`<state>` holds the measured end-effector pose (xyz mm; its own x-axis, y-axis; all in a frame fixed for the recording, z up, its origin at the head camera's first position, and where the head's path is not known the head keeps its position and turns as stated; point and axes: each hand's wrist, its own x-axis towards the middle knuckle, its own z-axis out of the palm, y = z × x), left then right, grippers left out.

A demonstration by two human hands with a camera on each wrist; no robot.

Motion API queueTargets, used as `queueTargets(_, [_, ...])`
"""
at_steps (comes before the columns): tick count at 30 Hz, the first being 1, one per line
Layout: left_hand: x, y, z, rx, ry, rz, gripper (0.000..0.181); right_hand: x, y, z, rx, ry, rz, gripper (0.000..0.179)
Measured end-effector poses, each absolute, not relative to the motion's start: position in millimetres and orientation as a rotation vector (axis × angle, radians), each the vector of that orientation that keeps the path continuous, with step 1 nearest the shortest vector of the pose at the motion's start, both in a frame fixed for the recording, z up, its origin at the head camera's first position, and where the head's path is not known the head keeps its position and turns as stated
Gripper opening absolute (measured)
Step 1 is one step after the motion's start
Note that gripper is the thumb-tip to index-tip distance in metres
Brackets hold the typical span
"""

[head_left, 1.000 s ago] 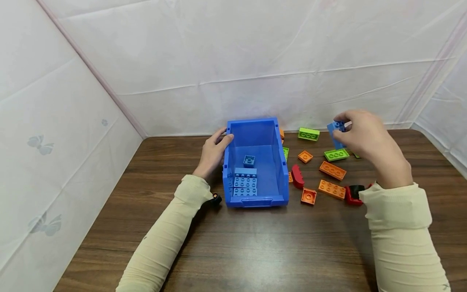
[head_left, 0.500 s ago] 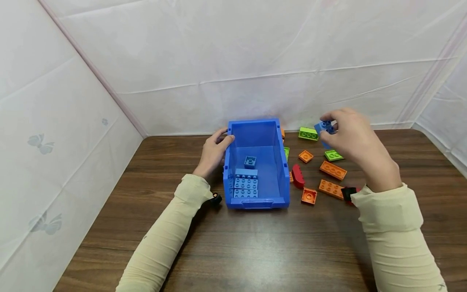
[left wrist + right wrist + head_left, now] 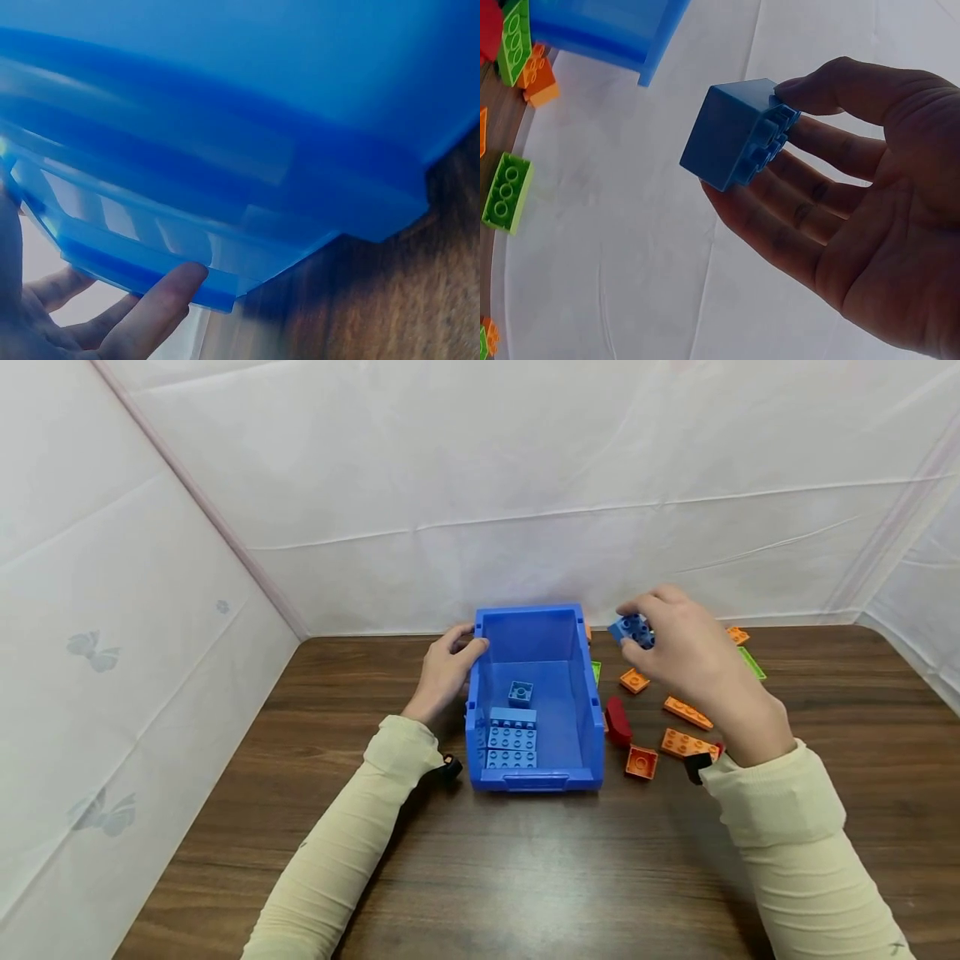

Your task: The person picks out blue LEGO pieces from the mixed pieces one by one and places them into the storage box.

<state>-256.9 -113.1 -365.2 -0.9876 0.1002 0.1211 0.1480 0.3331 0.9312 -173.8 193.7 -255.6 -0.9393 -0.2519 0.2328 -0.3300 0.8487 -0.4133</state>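
Observation:
In the head view my right hand is raised over the right part of the table. Between thumb and fingers it pinches a blue toy brick, whose studs face the palm in the right wrist view. My left hand grips the left rim of a blue plastic bin. Its thumb lies against the bin's side in the left wrist view. Inside the bin, several studded blue bricks are lined up along the left wall, and a small square blue brick lies farther back.
To the bin's right lie a red curved brick, an orange square brick, an orange studded brick and other loose pieces. Toward the back is a green brick. White sheeting hangs behind the wooden table.
My right hand has moved left toward the bin with the blue brick, which has turned in its grip. My left hand stays at the bin's rim.

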Motion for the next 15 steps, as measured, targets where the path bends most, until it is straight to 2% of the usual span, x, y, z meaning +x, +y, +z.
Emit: queueTargets(15, [-252, -108, -367, -0.245, -2.518, -1.777, 0.051, -169, 166, -267, 0.656, -2.725, 0.630, 0.037])
